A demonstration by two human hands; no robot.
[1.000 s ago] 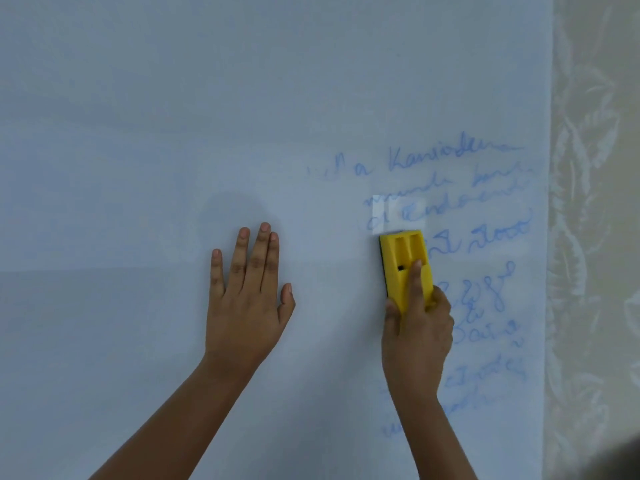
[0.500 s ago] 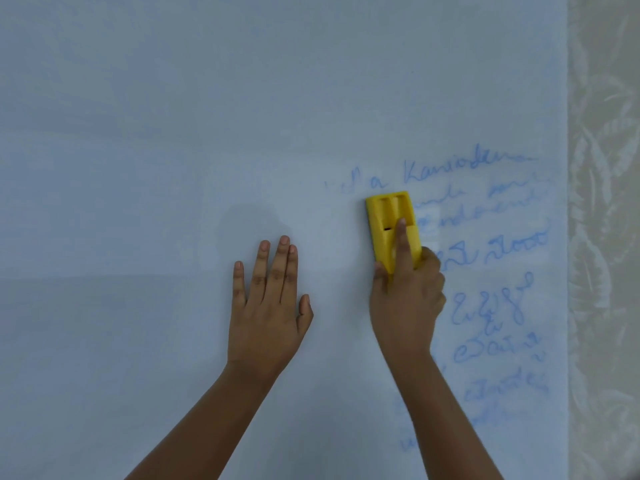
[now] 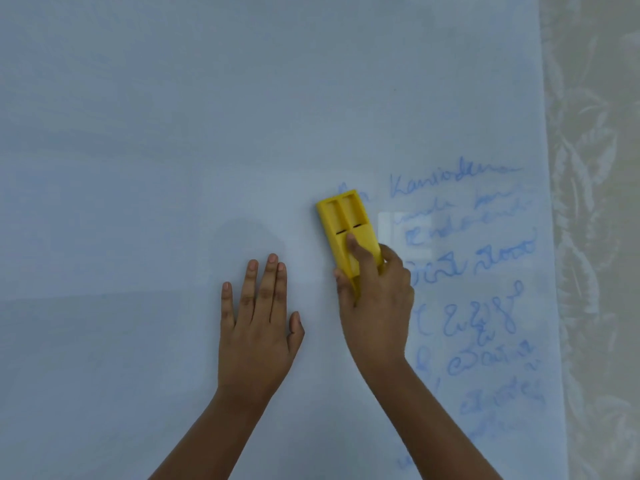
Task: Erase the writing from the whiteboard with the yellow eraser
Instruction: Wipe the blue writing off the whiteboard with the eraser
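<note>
The whiteboard [image 3: 173, 133] fills most of the view. Faded blue handwriting [image 3: 474, 271] runs in several lines down its right side. My right hand [image 3: 375, 299] grips the yellow eraser [image 3: 344, 230], index finger laid along its back, and presses it flat on the board at the left end of the top lines. The eraser tilts slightly to the left. My left hand [image 3: 259, 327] rests flat on the board with fingers spread, left of the eraser and apart from it, holding nothing.
The board's right edge [image 3: 545, 168] meets a pale curtain or wall with a leaf pattern [image 3: 595, 237]. A bright rectangular reflection [image 3: 405, 233] sits on the board just right of the eraser.
My right hand has slid the eraser up and to the left, over the start of the top written lines, where the letters have faded. My left hand stays flat on the board.
</note>
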